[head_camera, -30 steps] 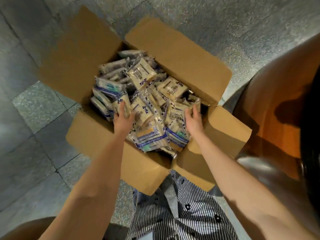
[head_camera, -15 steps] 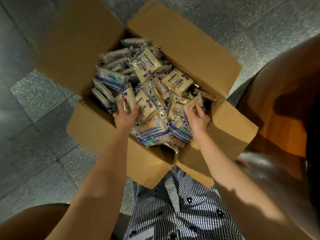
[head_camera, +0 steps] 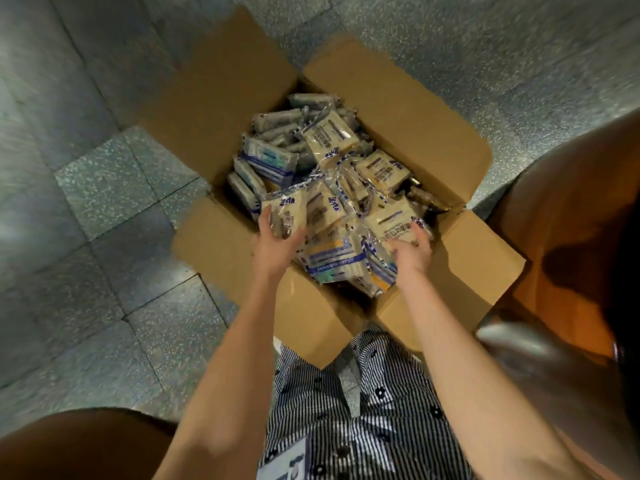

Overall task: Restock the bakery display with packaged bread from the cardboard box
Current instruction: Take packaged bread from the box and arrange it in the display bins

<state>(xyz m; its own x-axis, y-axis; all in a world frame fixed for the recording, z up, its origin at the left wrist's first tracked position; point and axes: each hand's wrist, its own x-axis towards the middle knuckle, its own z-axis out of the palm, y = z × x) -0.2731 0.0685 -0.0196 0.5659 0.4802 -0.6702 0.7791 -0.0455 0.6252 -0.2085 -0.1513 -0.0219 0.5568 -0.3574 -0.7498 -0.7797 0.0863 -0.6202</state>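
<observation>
Cardboard box (head_camera: 221,109), speckled grey floor tiles (head_camera: 104,181)

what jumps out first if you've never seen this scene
An open cardboard box on the grey tiled floor, heaped with packaged bread. Both hands reach into its near side: the left hand cups a pack, and the right hand lies on another.
</observation>
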